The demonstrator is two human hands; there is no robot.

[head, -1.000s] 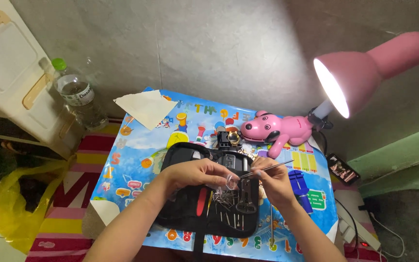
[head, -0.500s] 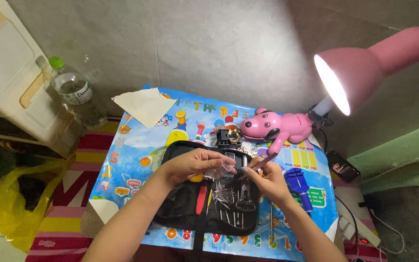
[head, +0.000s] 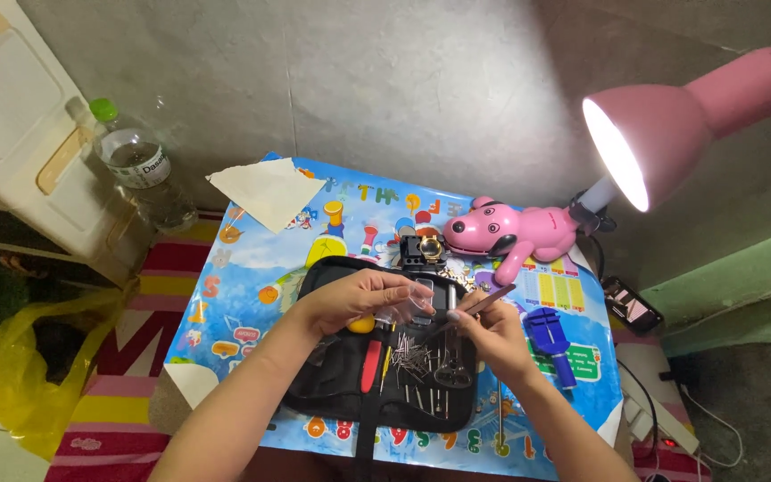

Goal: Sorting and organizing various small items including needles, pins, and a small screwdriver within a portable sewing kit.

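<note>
Clear plastic bag (head: 419, 299): small, transparent, pinched in left-hand fingertips, held above the open case, slightly crumpled. Tweezers (head: 479, 303): thin, dark metal, gripped in the right hand, lying tilted, tip pointing left toward the bag, near it; contact cannot be told. Tool case (head: 385, 375): black, zipped open flat on the table, holding a red-handled tool, small metal pins and picks.
</note>
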